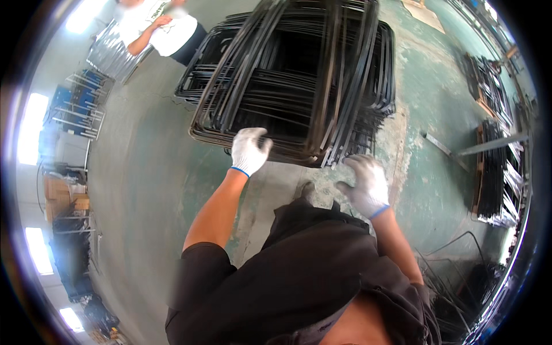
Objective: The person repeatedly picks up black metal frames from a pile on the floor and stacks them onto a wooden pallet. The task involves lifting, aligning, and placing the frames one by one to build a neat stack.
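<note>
Left hand (250,152) — hold unclear — at near edge of frame stack (287,81); right hand (367,185) wide, floor (428,192) rightward

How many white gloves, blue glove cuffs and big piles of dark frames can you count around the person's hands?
White gloves: 2
Blue glove cuffs: 2
Big pile of dark frames: 1
Total: 5
The single frames overlap too much to count.
</note>
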Tool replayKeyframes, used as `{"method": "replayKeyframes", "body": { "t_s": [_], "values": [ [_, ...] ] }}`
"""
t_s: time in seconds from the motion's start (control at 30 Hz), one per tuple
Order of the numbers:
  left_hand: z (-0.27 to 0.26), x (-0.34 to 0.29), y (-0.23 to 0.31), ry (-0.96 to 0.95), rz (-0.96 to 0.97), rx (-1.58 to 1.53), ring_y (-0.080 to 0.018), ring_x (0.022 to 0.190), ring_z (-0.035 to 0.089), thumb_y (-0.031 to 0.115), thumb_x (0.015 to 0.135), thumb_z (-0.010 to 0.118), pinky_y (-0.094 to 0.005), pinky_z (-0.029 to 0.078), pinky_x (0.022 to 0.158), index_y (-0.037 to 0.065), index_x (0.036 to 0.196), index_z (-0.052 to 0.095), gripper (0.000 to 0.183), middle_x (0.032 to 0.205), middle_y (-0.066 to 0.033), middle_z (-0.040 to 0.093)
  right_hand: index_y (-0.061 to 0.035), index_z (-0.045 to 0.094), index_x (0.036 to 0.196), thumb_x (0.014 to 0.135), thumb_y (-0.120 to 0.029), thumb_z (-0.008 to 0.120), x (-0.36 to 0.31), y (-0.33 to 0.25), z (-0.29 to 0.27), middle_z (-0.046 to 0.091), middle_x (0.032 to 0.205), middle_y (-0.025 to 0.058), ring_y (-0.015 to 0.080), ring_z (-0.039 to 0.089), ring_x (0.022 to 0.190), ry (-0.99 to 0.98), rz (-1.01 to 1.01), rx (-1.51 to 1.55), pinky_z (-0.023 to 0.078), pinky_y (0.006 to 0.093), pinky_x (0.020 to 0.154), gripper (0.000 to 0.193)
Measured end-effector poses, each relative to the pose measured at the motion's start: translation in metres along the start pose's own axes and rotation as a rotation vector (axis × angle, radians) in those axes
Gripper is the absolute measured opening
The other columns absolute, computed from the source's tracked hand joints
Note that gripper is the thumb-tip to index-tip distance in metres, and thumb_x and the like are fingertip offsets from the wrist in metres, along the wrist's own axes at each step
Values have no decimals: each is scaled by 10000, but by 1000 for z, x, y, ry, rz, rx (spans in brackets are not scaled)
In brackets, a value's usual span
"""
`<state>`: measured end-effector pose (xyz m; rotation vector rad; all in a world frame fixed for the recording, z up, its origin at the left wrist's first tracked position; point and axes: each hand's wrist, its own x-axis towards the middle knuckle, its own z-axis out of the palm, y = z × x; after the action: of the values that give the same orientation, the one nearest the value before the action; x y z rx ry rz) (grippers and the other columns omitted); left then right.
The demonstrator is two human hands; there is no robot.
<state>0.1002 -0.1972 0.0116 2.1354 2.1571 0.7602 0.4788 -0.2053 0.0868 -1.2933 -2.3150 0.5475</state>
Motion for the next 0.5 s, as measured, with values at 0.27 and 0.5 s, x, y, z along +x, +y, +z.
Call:
{"method": "replayKeyframes", "body": {
  "t_s": [0.27, 0.5],
  "values": [
    [11, 20, -43, -607, 311, 126, -359, 1303, 615, 307, 749, 867, -469, 452, 1178, -7, 1414, 601, 783, 1327, -195, 672, 27, 576, 1426, 757, -472, 901, 142, -36, 156, 748, 1248, 199, 368, 683, 1253, -528, -303, -359, 407, 515, 1223, 896],
    [42, -1, -81, -508, 254, 184, -315, 1039, 696, 150, 764, 731, -445, 541, 921, 101, 1084, 715, 324, 1007, -109, 713, -1, 733, 1138, 891, -121, 663, 166, -72, 195, 807, 1068, 230, 381, 798, 1029, -768, -118, -317, 639, 477, 856, 283]
  ]
}}
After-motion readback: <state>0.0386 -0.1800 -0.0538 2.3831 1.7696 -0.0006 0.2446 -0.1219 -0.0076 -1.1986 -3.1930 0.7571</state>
